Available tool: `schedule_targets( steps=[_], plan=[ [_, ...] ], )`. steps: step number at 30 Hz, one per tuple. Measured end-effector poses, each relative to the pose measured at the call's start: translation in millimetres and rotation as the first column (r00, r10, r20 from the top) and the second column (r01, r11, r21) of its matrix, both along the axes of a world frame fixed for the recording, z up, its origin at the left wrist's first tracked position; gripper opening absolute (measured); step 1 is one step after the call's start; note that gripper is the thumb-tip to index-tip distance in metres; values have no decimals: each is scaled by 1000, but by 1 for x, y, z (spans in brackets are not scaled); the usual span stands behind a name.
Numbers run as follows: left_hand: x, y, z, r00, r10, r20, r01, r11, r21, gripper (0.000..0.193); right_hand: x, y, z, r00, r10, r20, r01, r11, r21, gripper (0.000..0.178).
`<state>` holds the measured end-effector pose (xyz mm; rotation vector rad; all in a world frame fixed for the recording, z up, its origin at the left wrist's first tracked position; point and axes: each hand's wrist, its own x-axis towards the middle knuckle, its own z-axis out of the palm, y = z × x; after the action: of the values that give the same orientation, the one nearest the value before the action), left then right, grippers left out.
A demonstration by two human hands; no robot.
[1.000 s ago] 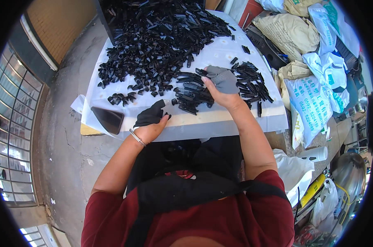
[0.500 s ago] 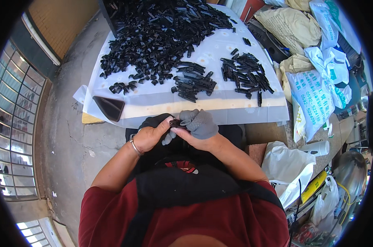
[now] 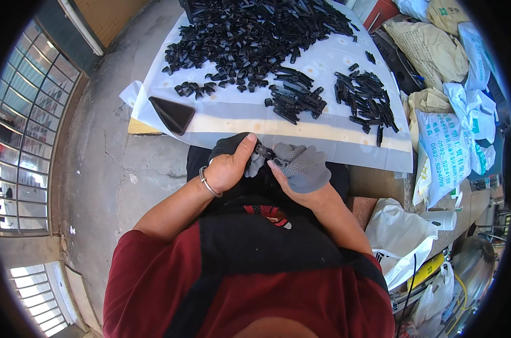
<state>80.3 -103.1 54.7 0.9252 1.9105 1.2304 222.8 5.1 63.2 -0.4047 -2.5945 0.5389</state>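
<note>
Over my lap, just in front of the table's near edge, both hands pinch a small black plastic part (image 3: 264, 151). My left hand (image 3: 230, 163) wears a partial dark glove and a metal bangle, thumb pressing on the part. My right hand (image 3: 301, 168), in a grey dotted glove, grips the part's other end. On the white-covered table (image 3: 221, 121) lie a big heap of black plastic parts (image 3: 250, 34), a smaller bundle (image 3: 295, 98) and another pile (image 3: 365, 101) to the right.
A black triangular piece (image 3: 173, 112) lies at the table's left corner. Filled woven sacks (image 3: 441, 152) and white plastic bags (image 3: 396, 234) crowd the right side. Concrete floor (image 3: 114, 163) and a barred window (image 3: 24, 129) are on the left.
My hands left the piles on the table and came back to my lap, where they now meet on a small black part. The view tilted slightly.
</note>
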Motion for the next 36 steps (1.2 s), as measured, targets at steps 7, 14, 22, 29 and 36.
schedule_targets(
  steps=[7, 14, 22, 29, 36],
  plan=[
    [-1, 7, -20, 938, -82, -335, 177, 949, 262, 33, -4, -2, 0, 970, -1, 243, -15, 998, 63, 26],
    [-12, 17, -23, 872, -226, -434, 312, 940, 139, 34, -13, 2, -31, 998, 68, -14, -67, 996, 65, 23],
    [-136, 127, -14, 542, -35, -840, -144, 981, -133, 33, 1, 27, -36, 968, 31, 249, -12, 997, -76, 27],
    [-153, 154, -29, 478, -248, -843, -12, 957, -289, 28, -12, 56, -22, 966, -230, 115, 202, 956, 213, 21],
    [-127, 115, -32, 397, -257, -881, 160, 965, -209, 21, -44, 78, -25, 900, -338, 275, 326, 941, 91, 30]
  ],
)
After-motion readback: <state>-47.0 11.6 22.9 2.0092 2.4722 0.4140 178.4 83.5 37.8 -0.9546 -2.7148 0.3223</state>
